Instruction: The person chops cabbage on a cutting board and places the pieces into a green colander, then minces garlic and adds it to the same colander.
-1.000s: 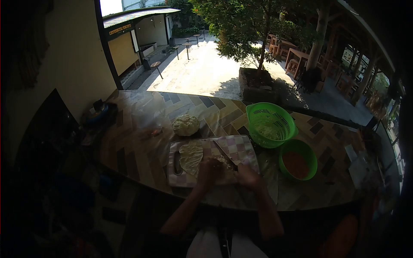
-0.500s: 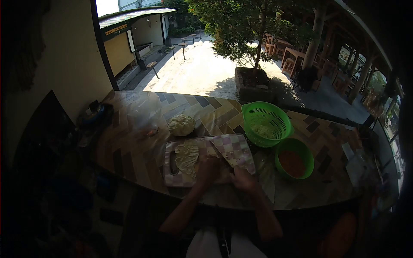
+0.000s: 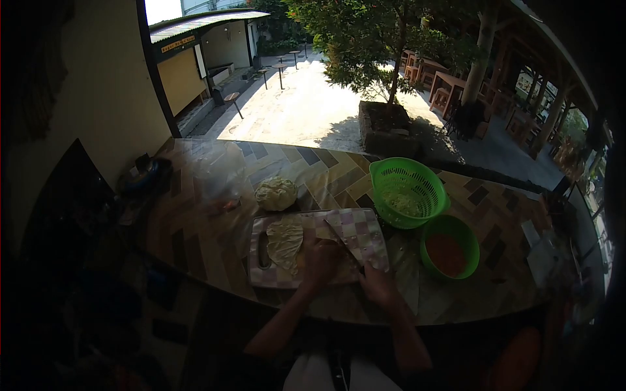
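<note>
A checkered cutting board [image 3: 306, 220] lies on the patterned counter. My right hand [image 3: 378, 285] is wrapped round the handle of a knife [image 3: 343, 244], whose blade slants up and left over the board. My left hand [image 3: 321, 262] is on the board just left of the blade, fingers bent and pressed down; what is beneath them is dark and hidden. A pale cabbage leaf [image 3: 284, 244] lies flat at the board's left, beside its handle slot. Behind the board sits a cabbage head [image 3: 276, 193].
A green colander [image 3: 409, 194] with pale shreds stands at the board's back right, touching a green bowl [image 3: 450, 247] of orange contents. Clear plastic [image 3: 218, 171] lies at the back left. Beyond the counter [image 3: 215, 244] is a tree in a planter [image 3: 389, 137].
The knife and my right hand have shifted slightly right and down, with the blade tip a little lower. My left hand has moved slightly right. The whole view has shifted a little.
</note>
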A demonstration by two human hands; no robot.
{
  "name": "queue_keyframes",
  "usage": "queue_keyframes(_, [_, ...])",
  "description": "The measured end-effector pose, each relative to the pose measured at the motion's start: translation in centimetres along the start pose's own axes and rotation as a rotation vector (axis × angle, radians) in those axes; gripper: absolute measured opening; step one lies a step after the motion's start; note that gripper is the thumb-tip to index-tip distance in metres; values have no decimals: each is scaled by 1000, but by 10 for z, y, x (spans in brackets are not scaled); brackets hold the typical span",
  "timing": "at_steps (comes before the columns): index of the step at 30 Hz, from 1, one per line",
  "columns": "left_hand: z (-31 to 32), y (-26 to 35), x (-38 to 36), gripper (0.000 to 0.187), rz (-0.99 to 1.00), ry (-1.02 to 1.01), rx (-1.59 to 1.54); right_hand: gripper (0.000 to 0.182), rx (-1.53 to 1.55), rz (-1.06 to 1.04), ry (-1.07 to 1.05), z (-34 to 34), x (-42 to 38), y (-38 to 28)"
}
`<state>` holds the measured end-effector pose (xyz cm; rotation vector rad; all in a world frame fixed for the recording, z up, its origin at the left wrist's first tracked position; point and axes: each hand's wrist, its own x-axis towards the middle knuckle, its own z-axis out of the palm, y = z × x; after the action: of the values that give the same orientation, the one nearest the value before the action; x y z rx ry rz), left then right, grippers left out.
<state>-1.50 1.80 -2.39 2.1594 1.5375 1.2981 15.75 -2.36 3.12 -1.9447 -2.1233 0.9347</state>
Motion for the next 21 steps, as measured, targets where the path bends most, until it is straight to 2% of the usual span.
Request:
queue_keyframes(3, [6, -5, -2, 13, -16, 23, 0, 33, -8, -7, 46, 10, 3, -6])
queue_keyframes(5, [8, -13, 0, 13, 11, -40, 43, 30, -28, -62, 50, 11, 11, -5])
queue_keyframes(9, [2, -10, 4, 14, -61, -112, -68, 32, 18, -114, -46, -10, 16, 6])
queue_keyframes(11, [0, -11, 3, 14, -21, -105, -50, 32, 49, -152, -54, -8, 5, 11])
queue_keyframes(14, [-3, -2, 0, 14, -21, -12, -51, 33, 113, -98, 54, 12, -11, 4])
queue_keyframes(15, [-3, 2, -1, 13, -32, 33, -57, 33, 115, -10, 55, 18, -12, -2])
queue_keyframes(18, [-3, 4, -1, 11, -52, 12, -75, 33, 76, 38, 113, 34, -9, -10])
queue_keyframes(21, [-4, -2, 0, 12, -18, -45, -46, 32, 22, -47, 65, 17, 3, -14])
